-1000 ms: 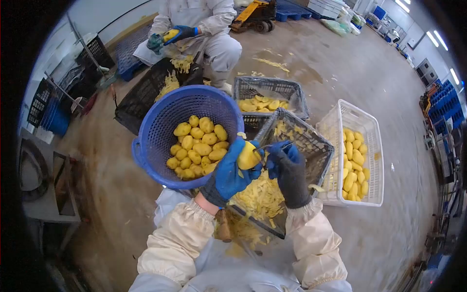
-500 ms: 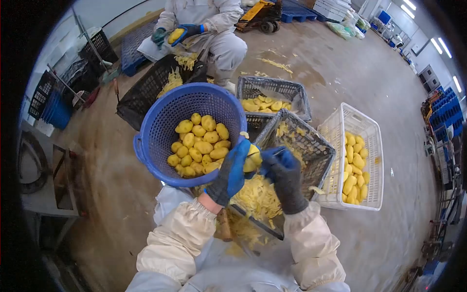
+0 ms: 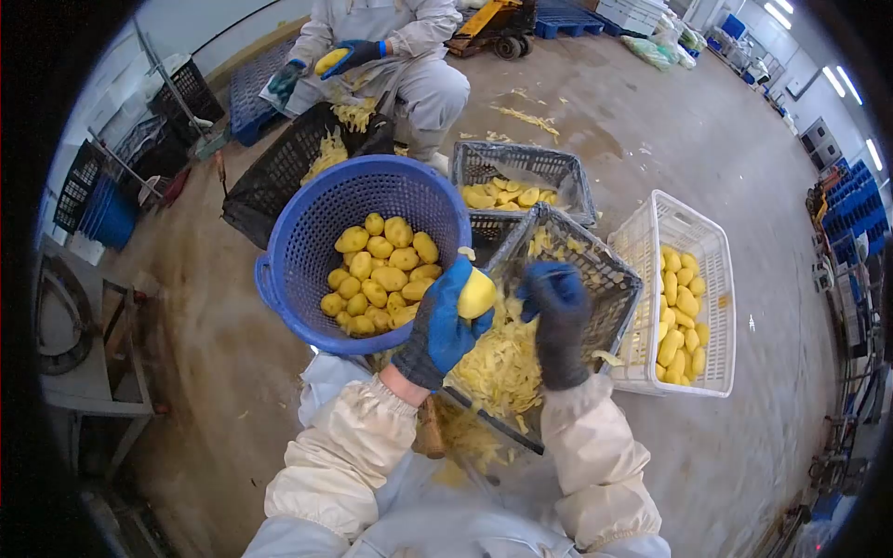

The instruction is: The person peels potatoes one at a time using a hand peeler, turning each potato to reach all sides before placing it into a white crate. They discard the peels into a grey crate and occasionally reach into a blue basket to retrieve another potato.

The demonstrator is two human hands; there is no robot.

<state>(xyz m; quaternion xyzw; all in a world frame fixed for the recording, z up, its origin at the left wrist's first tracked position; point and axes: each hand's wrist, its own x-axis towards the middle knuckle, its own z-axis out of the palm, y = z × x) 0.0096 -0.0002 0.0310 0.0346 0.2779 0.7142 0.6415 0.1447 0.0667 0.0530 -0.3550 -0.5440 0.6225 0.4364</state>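
My left hand (image 3: 443, 321), in a blue and grey glove, is wrapped round a potato (image 3: 476, 295) whose visible face is pale and peeled. My right hand (image 3: 558, 321), gloved alike, is apart from the potato, to its right. Its fingers are curled; what they hold, if anything, I cannot make out. Beneath both hands lies a heap of potato peelings (image 3: 498, 372) in a dark crate (image 3: 619, 293) lined with plastic. Left of my left hand stands a blue perforated basket (image 3: 279, 242) of unpeeled-looking potatoes (image 3: 377, 270).
A white crate (image 3: 721, 307) with yellow peeled potatoes (image 3: 684, 312) stands at the right. Behind is a dark crate (image 3: 567, 167) with potato pieces. Another person (image 3: 391, 56) sits opposite, holding a potato beside a black crate (image 3: 270, 191) of peelings. A pallet jack (image 3: 498, 28) stands farther back.
My right hand has drawn away from the potato to the right. My left hand has turned the potato slightly, so more of its pale side shows.
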